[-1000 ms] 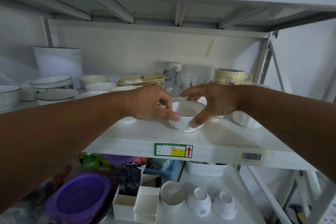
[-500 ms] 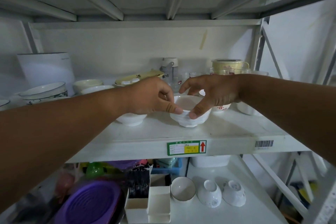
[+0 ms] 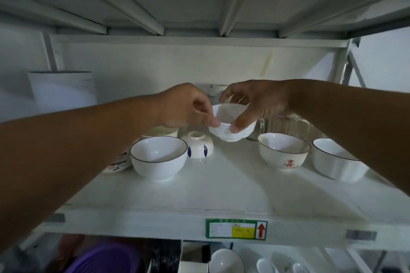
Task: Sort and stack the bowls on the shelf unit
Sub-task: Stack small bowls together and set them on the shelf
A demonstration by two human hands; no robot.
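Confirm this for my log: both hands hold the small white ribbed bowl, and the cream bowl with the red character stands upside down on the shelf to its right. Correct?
Not quite. In the head view the cream bowl with the red character stands upright, its opening facing up. The rest holds: the left hand and right hand both hold the small white ribbed bowl, and the cream bowl stands on the white shelf to its right.

The white metal shelf board (image 3: 221,190) lies bare in a wide lane down its middle and along its front edge. On the left that lane is flanked by a dark-rimmed white bowl (image 3: 158,157) and an upturned blue-marked white bowl (image 3: 198,144), on the right by a white bowl with a red character (image 3: 283,150) and a second dark-rimmed white bowl (image 3: 337,162); overhead, the ribbed underside of the upper shelf (image 3: 199,11) caps the opening
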